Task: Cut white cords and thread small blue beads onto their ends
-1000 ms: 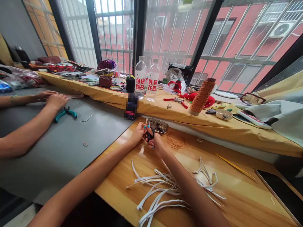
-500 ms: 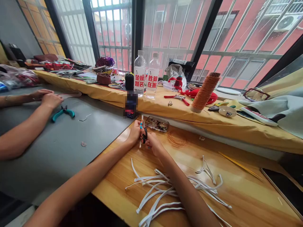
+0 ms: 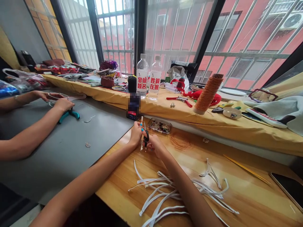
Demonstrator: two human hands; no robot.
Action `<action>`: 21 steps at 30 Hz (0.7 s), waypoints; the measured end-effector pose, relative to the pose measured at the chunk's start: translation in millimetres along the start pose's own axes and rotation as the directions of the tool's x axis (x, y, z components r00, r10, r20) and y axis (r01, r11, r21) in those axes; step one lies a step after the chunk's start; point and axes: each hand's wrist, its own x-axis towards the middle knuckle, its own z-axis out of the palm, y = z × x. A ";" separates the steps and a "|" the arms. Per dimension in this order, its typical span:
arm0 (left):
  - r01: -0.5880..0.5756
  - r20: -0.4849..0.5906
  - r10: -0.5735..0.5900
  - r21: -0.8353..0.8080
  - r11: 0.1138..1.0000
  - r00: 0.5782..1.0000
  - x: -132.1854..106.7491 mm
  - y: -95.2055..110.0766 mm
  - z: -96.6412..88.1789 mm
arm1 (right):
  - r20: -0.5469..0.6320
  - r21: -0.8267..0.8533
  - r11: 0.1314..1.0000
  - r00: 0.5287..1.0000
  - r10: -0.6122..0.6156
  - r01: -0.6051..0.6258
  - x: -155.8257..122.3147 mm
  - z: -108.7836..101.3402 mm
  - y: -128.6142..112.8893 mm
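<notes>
My left hand is closed around a narrow white cord, whose end pokes up above the fingers. Close beside it, my right hand grips small scissors by their black handles, with the blades up against the cord. Fingers partly hide the spot where blades and cord meet. Under and around my right forearm, several white cords lie loosely on the wooden table. Just beyond my hands sits a clear box of beads, with a coil of thin orange cord to its right.
At left, a co-worker's hands hold a pale loop above teal-handled pliers on the grey table. A phone leans by the ledge, near two water bottles. An orange cord spool, yellow tweezers and another phone are to the right.
The view has shifted slightly. My hands keep hold of cord and scissors, nearly in place. The co-worker's hands have moved apart, now with a pale loop between them, one hand over the pliers.
</notes>
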 end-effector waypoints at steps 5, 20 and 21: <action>-0.041 -0.063 0.046 0.075 0.996 0.997 0.2 -0.2 0.0 | 0.042 -0.023 1.000 0.999 0.000 0.001 2.7 -1.7 0.6; -0.059 0.007 0.059 0.057 0.997 0.998 -5.4 2.7 1.8 | -0.009 0.005 0.999 0.999 -0.039 0.039 6.6 -1.3 2.3; -0.066 0.006 0.065 0.068 0.996 0.998 -5.7 3.4 1.9 | -0.017 0.008 0.999 0.999 -0.042 0.043 6.7 -0.7 2.7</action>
